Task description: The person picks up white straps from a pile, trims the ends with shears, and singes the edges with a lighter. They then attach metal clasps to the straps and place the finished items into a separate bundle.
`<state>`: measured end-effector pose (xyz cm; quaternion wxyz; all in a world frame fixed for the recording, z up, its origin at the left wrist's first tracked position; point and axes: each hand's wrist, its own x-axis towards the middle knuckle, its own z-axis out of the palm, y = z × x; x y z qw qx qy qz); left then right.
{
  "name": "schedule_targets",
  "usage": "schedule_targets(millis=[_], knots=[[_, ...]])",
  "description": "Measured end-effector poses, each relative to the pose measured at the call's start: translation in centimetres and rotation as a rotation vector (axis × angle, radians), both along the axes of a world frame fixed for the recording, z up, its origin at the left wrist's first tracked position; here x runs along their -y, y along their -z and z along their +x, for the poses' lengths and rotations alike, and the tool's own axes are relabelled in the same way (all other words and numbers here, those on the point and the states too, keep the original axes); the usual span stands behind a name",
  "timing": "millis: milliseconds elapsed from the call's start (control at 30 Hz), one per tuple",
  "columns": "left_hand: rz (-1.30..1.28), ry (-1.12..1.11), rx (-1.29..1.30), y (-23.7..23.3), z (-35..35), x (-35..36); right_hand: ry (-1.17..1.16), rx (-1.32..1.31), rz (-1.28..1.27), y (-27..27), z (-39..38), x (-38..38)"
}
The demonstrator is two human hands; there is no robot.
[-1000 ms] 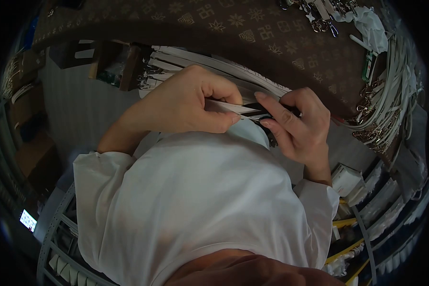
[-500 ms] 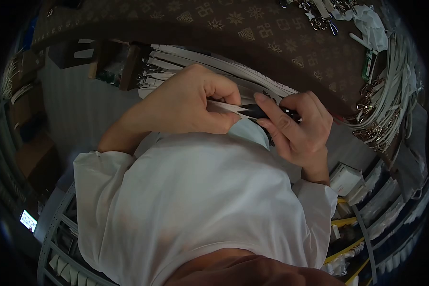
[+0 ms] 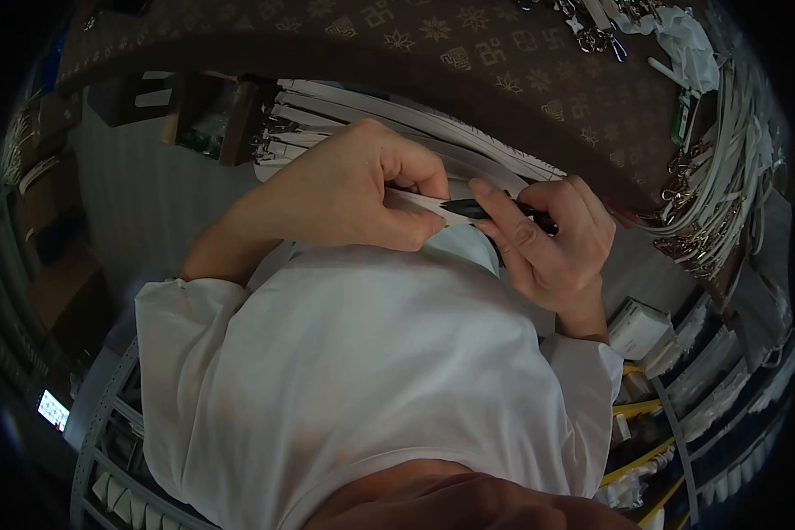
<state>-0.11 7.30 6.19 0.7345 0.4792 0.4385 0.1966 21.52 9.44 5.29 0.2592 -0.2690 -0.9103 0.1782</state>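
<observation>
My left hand [image 3: 353,190] is closed, pinching a narrow white strip [image 3: 422,202] between thumb and curled index finger in front of my chest. To its right, my right hand [image 3: 561,234] holds a slim black pointed tool [image 3: 473,208], with the thumb and fingers wrapped round it. The tool's dark tip points left and lies at the strip, close to my left fingertips. What kind of tool it is cannot be made out, and its rear part is partly hidden by my right fingers.
Beyond my hands runs a brown patterned cloth [image 3: 468,53] with white straps [image 3: 344,110] below its edge. Pale cords with metal clasps [image 3: 733,168] hang at the right. An open box [image 3: 208,115] stands at the left, and racks [image 3: 680,442] flank my body.
The black tool has shifted slightly, and its tip now shows as one narrow point over the strip. My left hand has barely moved.
</observation>
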Motion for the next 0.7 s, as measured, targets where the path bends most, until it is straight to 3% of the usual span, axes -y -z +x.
schedule_targets(millis=[433,500,633,700], knots=[[0.072,0.006,-0.042,0.3,0.0,0.2,0.038,-0.052,-0.058,0.5,0.3,-0.3],[0.084,-0.002,-0.049,0.3,0.1,0.3,0.203,-0.228,-0.344,0.1,0.3,-0.5],[-0.025,-0.016,0.039,0.2,0.2,0.2,0.221,-0.351,-0.425,0.1,-1.2,-0.5],[-0.062,-0.009,0.079,0.2,0.0,0.2,0.049,-0.225,-0.82,0.6,-0.6,-0.7]])
